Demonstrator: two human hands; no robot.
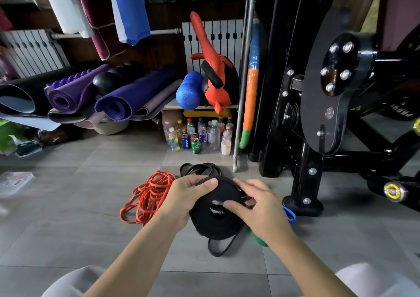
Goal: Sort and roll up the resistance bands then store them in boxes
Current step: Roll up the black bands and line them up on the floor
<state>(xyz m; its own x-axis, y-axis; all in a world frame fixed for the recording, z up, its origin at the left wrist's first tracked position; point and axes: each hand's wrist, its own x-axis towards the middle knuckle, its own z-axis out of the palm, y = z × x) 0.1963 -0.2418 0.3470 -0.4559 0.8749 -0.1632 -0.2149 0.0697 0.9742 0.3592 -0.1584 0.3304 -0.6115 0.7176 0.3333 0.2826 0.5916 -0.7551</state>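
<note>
- Left hand (pixel 188 196) grips rolled black band (pixel 216 221) at the rim; right hand (pixel 256 208) pinches its centre.
- Open floor (pixel 75 210) left of hands; machine foot (pixel 303 204) close right.
- One red band heap (pixel 147 196) left, one black heap (pixel 200 169) beyond.

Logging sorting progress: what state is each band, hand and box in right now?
black roll, mostly wound, tail hanging loose.
left hand, grips the roll's edge.
right hand, pinches the roll near its centre.
red bands, loose tangle on floor.
black bands, loose heap on floor.
clear box, blurred; open or closed unclear.
</note>
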